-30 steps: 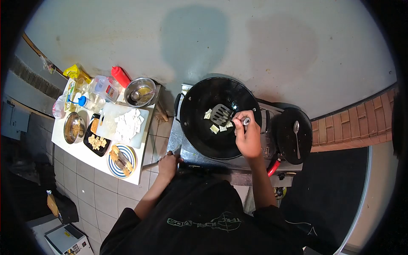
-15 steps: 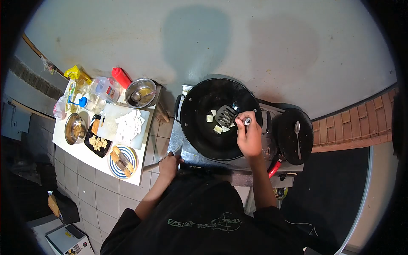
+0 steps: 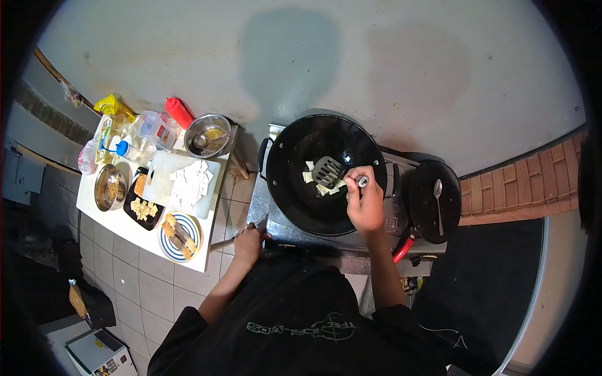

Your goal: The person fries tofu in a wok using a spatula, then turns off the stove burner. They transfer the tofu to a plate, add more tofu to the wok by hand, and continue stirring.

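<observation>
My right hand (image 3: 365,203) is closed round the handle of a black slotted spatula (image 3: 327,170). Its head lies inside a large black wok (image 3: 301,210), over several pale flat square pieces (image 3: 323,189) and partly covering them. The wok sits on a metal stove (image 3: 285,235). At the stove's front left corner rests my left hand (image 3: 249,244), fingers curled in; whatever they grip, if anything, is hidden.
Left stands a white table (image 3: 144,241) with a cutting board (image 3: 164,168) of white cut pieces, a black tray (image 3: 133,210), a striped plate (image 3: 197,230) and metal bowls (image 3: 221,124). A black pan (image 3: 423,194) holding a spoon (image 3: 439,203) is on the right.
The spatula head has shifted slightly left in the wok, over the pale pieces, and my right hand has moved a little left with it. My left hand stays at the corner.
</observation>
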Demonstrator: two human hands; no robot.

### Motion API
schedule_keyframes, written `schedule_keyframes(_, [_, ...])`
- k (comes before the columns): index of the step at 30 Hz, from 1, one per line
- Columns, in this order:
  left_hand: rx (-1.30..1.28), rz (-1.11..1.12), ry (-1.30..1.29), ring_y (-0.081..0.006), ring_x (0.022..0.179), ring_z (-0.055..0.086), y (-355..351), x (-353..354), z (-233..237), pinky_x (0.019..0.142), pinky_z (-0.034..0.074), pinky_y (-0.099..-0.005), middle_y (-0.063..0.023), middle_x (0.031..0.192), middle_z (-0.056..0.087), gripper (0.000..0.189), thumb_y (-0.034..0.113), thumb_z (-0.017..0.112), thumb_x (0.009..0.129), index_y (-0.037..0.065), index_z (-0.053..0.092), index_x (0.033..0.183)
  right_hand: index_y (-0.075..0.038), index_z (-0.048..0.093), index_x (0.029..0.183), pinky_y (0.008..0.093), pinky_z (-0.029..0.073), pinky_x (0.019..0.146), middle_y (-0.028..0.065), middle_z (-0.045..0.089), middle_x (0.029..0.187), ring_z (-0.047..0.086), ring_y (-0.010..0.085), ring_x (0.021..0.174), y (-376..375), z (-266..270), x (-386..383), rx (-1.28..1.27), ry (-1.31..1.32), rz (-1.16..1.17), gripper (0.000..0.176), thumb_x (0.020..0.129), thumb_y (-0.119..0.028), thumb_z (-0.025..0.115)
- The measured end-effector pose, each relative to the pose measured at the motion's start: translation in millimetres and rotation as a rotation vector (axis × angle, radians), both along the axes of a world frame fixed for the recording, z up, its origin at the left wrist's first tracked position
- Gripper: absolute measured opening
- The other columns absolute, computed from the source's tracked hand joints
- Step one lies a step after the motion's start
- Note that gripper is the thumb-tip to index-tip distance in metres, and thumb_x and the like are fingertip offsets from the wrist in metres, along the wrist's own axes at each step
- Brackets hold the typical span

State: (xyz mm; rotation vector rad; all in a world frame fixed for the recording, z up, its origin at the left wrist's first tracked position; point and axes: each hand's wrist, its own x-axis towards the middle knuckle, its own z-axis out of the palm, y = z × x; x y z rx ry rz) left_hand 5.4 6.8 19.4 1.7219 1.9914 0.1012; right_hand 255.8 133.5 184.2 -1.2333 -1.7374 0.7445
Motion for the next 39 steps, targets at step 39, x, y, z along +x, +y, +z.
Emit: schedule_keyframes(39, [0.026,0.044,0.021,-0.0344,0.087,0.068,-3.3,3.8,-4.6,0.073,0.054,-0.0488,-0.0154,0.099,0.066,0.036,0.045,0.061,0.087,0.012,0.072,0.095,-0.002,0.047,0.096,0.0284,0.046,0.070,0.0105,0.058,0.084,0.055,0.0183,0.073,-20.7,-4.1,-5.0,-0.047,0.110,0.147,0.008,0.094,-0.001,0.055])
